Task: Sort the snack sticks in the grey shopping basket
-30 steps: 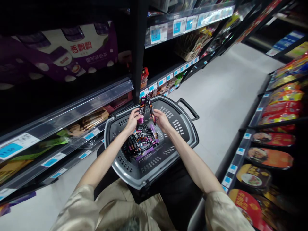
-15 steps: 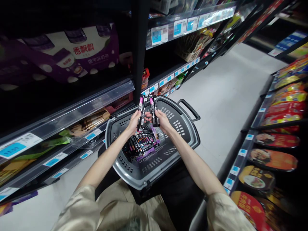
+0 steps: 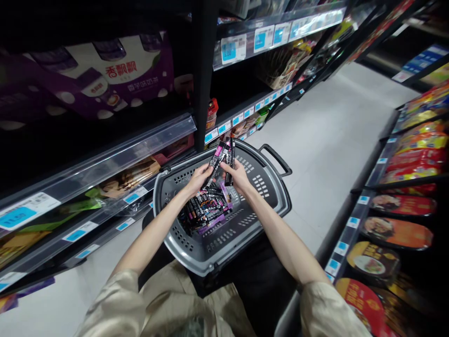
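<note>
My left hand (image 3: pixel 199 179) is closed on a slim black stick packet (image 3: pixel 216 159) with a pink patch, tilted up to the right. My right hand (image 3: pixel 238 177) grips black stick packets (image 3: pixel 229 157) held nearly upright, and the tops of the two bunches cross or touch. How many packets each hand holds I cannot tell. Both hands are over a grey plastic shopping basket (image 3: pixel 242 241) with slotted walls. Below them in the basket lies a pile of similar stick packets (image 3: pixel 205 210) in a purple-edged tray (image 3: pixel 213 223).
Purple milk tea cartons (image 3: pixel 115 77) stand on the dark shelf at left, above a clear price rail (image 3: pixel 140 152). On the right, a low shelf holds bowl-shaped food packs (image 3: pixel 398 231) and bagged goods (image 3: pixel 416 164). The basket's handle (image 3: pixel 277 159) sticks out toward the pale aisle floor (image 3: pixel 315 150).
My left hand's packet has tilted to the right and come up against those in my right hand. The right hand and the basket have hardly moved.
</note>
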A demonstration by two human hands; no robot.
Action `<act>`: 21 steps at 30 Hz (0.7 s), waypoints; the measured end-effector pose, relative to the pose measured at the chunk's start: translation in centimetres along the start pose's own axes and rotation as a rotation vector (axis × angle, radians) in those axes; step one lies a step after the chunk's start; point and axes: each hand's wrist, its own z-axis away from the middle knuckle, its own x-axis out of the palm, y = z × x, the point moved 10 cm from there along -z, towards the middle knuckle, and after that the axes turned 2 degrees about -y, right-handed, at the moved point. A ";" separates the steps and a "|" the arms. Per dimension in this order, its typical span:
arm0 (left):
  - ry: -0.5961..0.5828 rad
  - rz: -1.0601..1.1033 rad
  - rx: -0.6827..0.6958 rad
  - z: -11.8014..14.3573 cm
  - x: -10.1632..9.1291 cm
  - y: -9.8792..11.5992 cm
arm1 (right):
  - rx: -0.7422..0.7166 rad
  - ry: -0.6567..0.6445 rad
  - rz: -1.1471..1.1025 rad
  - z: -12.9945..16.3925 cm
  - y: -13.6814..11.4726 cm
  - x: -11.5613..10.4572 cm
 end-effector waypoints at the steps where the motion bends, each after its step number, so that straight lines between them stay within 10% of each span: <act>1: -0.029 -0.024 0.001 0.0 0.3 0.0 | -0.024 0.027 0.028 0.1 -0.3 -0.3; 21: 0.197 0.107 0.277 -0.2 -2.9 3.0 | -0.021 0.246 -0.248 0.6 0.4 -1.9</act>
